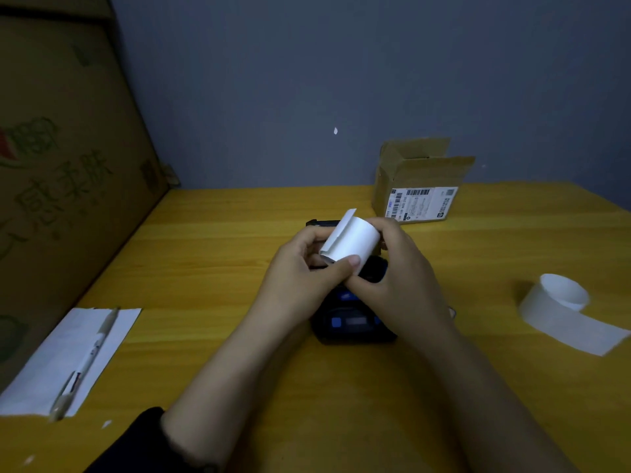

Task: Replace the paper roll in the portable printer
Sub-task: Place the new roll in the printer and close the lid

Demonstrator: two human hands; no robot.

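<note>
Overhead, the head camera looked down on a yellow wooden table (218, 254) pushed against a dull blue-grey wall (341, 80), the room dim. Both hands met over the table's middle. The left hand (304, 268) and right hand (403, 268) together held a white paper roll (353, 238), fingers of each curled and clamped on it, left thumb pressed on the roll's near edge; a loose paper end stuck up at the roll's far-left side. The roll sat lifted just above a black printer (351, 319) with blue buttons, which lay flat on the table under the hands; whether its lid was open could not be told, the hands covered it. A dark sleeve (143, 442) showed on the left forearm. To the right, well apart, a nearly spent roll (560, 298) lay on the table with its strip trailing toward the edge. Behind the hands, near the wall, stood a small open cardboard box (420, 186) with a shipping label. A big cardboard carton (61, 165) with green printing filled the left side. At the near left lay a white sheet (47, 373) with a pen (85, 363) resting on it. Small paper scraps (106, 423) dotted the near edge.
</note>
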